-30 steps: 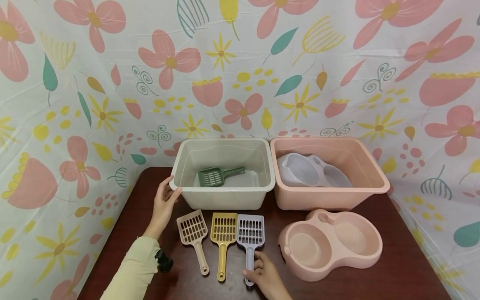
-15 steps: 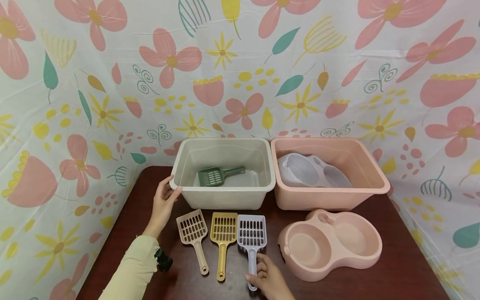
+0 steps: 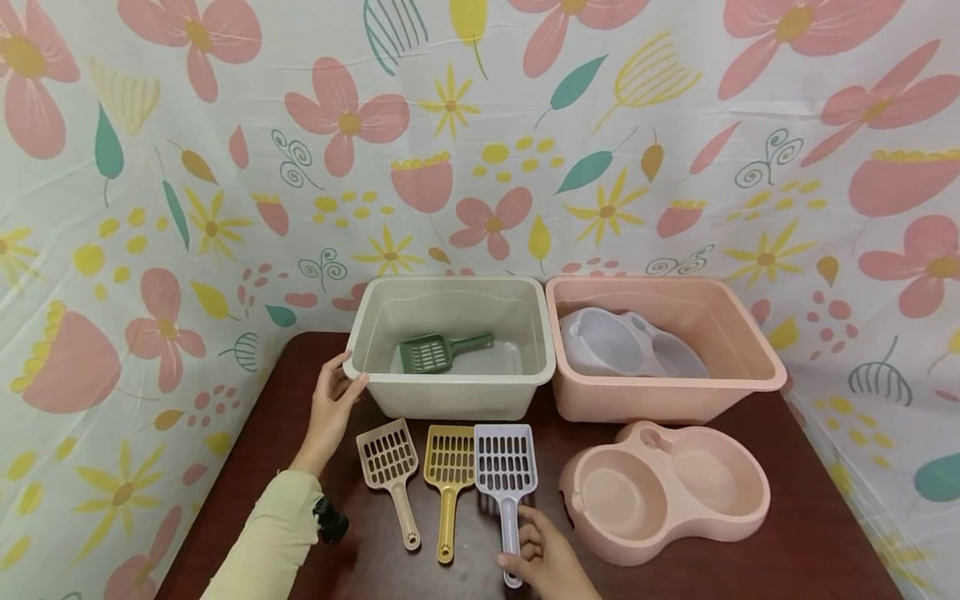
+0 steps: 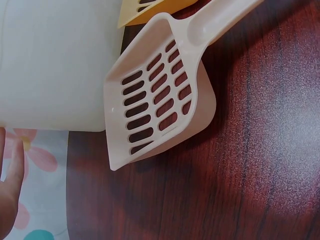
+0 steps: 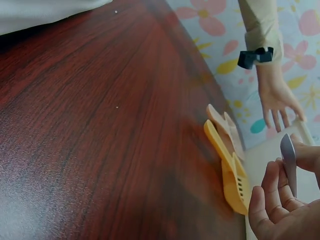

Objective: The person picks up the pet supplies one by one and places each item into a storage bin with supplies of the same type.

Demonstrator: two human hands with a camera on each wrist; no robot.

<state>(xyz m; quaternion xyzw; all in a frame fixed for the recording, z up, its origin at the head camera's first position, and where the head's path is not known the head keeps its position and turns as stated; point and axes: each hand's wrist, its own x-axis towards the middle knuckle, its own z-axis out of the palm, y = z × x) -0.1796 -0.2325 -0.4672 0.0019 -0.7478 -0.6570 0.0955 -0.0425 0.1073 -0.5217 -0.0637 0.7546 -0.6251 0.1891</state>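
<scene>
My right hand (image 3: 547,554) pinches the handle of a lavender litter scoop (image 3: 507,497), thumb on one side and fingers on the other. Its slotted head points away from me and overlaps the edge of a yellow litter scoop (image 3: 447,496). In the right wrist view, the lavender handle (image 5: 289,160) stands edge-on between thumb and fingertips. My left hand (image 3: 328,421) touches the front left corner of a grey litter box (image 3: 450,398); the right wrist view shows its fingers fairly straight. Inside that box lies a green litter scoop (image 3: 431,353). A beige litter scoop (image 3: 391,467) lies left of the yellow one.
Beside the grey box stands a pink litter box (image 3: 637,404) holding a lavender double pet bowl (image 3: 603,337). A pink double pet bowl (image 3: 667,492) sits on the dark wooden table (image 3: 810,533), right of my right hand. A flowered cloth (image 3: 480,125) hangs behind.
The lavender scoop has shifted slightly right and toward me, and looks a little raised, with my right hand moving along. My left hand has stayed at the box corner.
</scene>
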